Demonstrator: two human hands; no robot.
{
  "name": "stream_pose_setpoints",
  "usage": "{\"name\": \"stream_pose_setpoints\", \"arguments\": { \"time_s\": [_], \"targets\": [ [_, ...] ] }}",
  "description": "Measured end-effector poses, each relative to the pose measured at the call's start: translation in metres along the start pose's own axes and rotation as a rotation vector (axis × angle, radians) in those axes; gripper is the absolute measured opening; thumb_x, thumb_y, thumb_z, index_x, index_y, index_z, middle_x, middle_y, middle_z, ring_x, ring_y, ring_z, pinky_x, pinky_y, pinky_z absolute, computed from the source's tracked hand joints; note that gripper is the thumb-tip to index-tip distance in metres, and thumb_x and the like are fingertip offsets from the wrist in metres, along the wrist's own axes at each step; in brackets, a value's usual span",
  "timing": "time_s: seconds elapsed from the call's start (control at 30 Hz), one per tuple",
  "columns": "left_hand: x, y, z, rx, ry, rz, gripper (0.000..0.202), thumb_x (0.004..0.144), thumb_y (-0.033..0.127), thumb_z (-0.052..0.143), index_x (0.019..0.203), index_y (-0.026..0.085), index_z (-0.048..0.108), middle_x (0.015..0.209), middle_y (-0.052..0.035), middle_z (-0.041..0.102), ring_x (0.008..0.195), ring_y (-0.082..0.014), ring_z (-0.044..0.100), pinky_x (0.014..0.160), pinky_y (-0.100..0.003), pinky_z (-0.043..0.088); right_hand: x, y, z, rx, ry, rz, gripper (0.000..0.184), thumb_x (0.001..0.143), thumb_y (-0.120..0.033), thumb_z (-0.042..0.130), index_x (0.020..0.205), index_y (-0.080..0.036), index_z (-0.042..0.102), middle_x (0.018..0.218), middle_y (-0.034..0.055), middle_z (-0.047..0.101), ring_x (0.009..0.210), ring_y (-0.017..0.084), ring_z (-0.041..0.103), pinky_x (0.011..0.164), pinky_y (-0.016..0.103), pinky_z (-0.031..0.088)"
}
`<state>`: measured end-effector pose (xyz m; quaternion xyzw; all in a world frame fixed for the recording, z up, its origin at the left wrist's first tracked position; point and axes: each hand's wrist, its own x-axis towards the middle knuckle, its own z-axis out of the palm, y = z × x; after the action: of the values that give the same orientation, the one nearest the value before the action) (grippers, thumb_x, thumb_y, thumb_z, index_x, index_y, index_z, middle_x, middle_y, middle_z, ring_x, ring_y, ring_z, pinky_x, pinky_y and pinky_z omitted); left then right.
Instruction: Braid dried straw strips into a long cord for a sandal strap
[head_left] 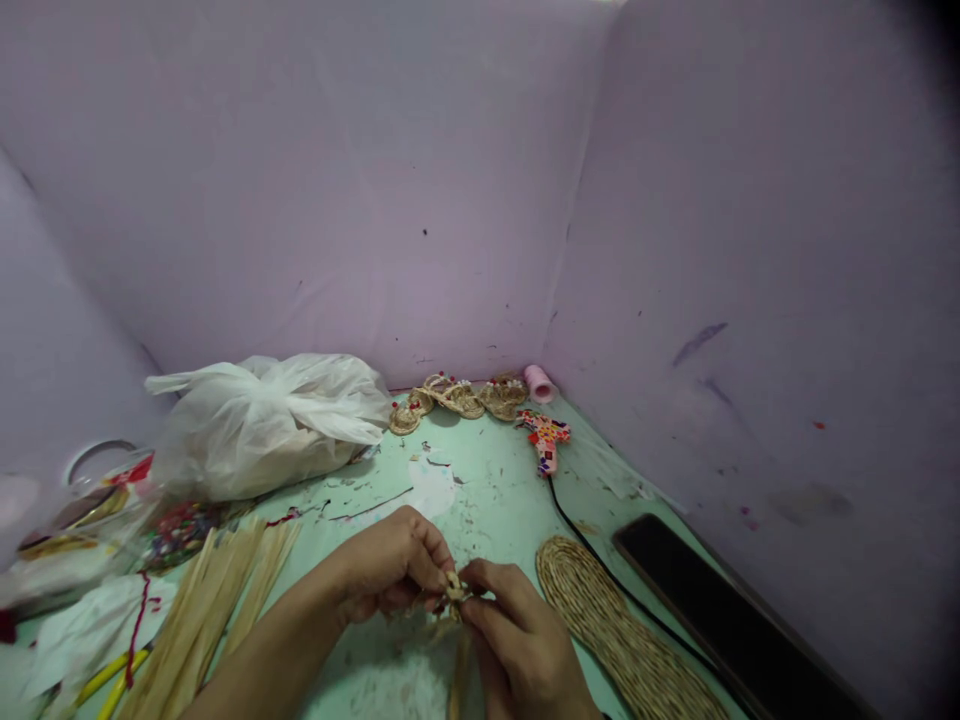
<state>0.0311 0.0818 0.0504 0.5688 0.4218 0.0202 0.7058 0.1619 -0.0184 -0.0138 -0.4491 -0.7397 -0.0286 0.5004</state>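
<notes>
Over the near middle of the green table [420, 510], both hands meet at a small folded piece of dried-leaf strip [454, 588]. My left hand [394, 565] pinches it from the left, fingers curled. From the other side my right hand [514, 625] grips it between thumb and fingers. A pale strip [459, 672] hangs below the hands; where it joins the piece is partly hidden. Right of my right hand lies a flat woven sole [622, 630]. Long dried-leaf strips [199, 610] are spread beside my left forearm.
At the back stand small woven slippers with red beads [454, 397], a pink thread spool [538, 384] and a patterned glue gun [549, 437] with a black cord. A white plastic bag [277, 430], beads [180, 530] and yellow-handled scissors [105, 680] lie left. A long black object [720, 610] lies right.
</notes>
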Motion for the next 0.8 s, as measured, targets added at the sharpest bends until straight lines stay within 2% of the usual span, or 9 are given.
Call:
{"name": "stream_pose_setpoints", "arguments": {
  "time_s": [0.07, 0.13, 0.27, 0.37, 0.5, 0.57, 0.63, 0.8],
  "targets": [
    [0.001, 0.000, 0.003, 0.014, -0.036, -0.027, 0.011, 0.046, 0.018, 0.053, 0.053, 0.011, 0.058, 0.037, 0.0012, 0.048, 0.025, -0.0035, 0.022, 0.030, -0.019, 0.009, 0.001, 0.000, -0.001, 0.043, 0.008, -0.002, 0.023, 0.075, -0.004, 0.041, 0.087, -0.016, 0.056, 0.083, 0.0074, 0.059, 0.073, 0.013, 0.054, 0.059, 0.021, 0.046],
    [0.000, 0.001, 0.007, 0.076, 0.011, 0.011, 0.014, 0.047, 0.017, 0.052, 0.057, 0.011, 0.059, 0.040, 0.0021, 0.048, 0.028, -0.0045, 0.028, 0.032, -0.018, 0.015, 0.001, -0.001, -0.002, 0.080, 0.022, 0.005, 0.024, 0.074, -0.002, 0.042, 0.087, -0.016, 0.056, 0.081, 0.0072, 0.059, 0.072, 0.013, 0.054, 0.059, 0.022, 0.046],
    [-0.006, 0.004, 0.011, 0.402, 0.170, 0.258, 0.020, 0.051, 0.014, 0.052, 0.068, 0.014, 0.062, 0.046, 0.0043, 0.048, 0.042, -0.0065, 0.039, 0.040, -0.017, 0.025, 0.002, -0.002, -0.004, 0.145, 0.028, 0.048, 0.027, 0.071, -0.001, 0.042, 0.087, -0.017, 0.056, 0.082, 0.0073, 0.059, 0.072, 0.013, 0.055, 0.060, 0.023, 0.047],
    [-0.012, 0.004, 0.010, 0.597, 0.158, 0.293, 0.018, 0.055, 0.015, 0.049, 0.067, 0.014, 0.063, 0.049, 0.0036, 0.049, 0.047, -0.0075, 0.040, 0.042, -0.017, 0.026, 0.004, -0.004, -0.004, 0.181, 0.027, 0.069, 0.025, 0.070, -0.001, 0.042, 0.083, -0.017, 0.057, 0.081, 0.0070, 0.060, 0.071, 0.013, 0.056, 0.060, 0.023, 0.047],
    [-0.016, 0.002, 0.010, 0.685, 0.102, 0.293, 0.021, 0.058, 0.014, 0.043, 0.067, 0.015, 0.063, 0.056, 0.0019, 0.054, 0.054, -0.0090, 0.044, 0.047, -0.018, 0.029, 0.009, -0.009, -0.007, 0.201, 0.043, 0.095, 0.023, 0.071, -0.002, 0.041, 0.079, -0.016, 0.058, 0.077, 0.0073, 0.061, 0.070, 0.013, 0.057, 0.058, 0.023, 0.048],
    [-0.015, 0.002, 0.012, 0.657, 0.121, 0.314, 0.018, 0.057, 0.013, 0.044, 0.062, 0.013, 0.061, 0.053, 0.0024, 0.051, 0.053, -0.0088, 0.043, 0.047, -0.018, 0.028, 0.011, -0.011, -0.008, 0.200, 0.054, 0.114, 0.022, 0.071, -0.002, 0.042, 0.076, -0.016, 0.058, 0.075, 0.0072, 0.060, 0.069, 0.013, 0.057, 0.057, 0.023, 0.048],
    [-0.012, 0.003, 0.015, 0.527, 0.141, 0.304, 0.013, 0.054, 0.012, 0.045, 0.057, 0.012, 0.057, 0.047, 0.0037, 0.047, 0.048, -0.0075, 0.040, 0.044, -0.018, 0.027, 0.011, -0.011, -0.009, 0.192, 0.086, 0.133, 0.021, 0.070, -0.001, 0.043, 0.074, -0.016, 0.058, 0.074, 0.0073, 0.059, 0.068, 0.014, 0.056, 0.057, 0.024, 0.048],
    [0.002, -0.001, 0.021, 0.010, 0.169, 0.111, 0.006, 0.056, 0.018, 0.049, 0.055, 0.013, 0.051, 0.033, 0.0057, 0.038, 0.030, -0.0044, 0.027, 0.034, -0.018, 0.016, 0.005, -0.007, -0.011, 0.119, 0.146, 0.153, 0.021, 0.068, 0.001, 0.049, 0.077, -0.017, 0.058, 0.077, 0.0071, 0.060, 0.071, 0.016, 0.057, 0.062, 0.027, 0.048]
  ]
}}
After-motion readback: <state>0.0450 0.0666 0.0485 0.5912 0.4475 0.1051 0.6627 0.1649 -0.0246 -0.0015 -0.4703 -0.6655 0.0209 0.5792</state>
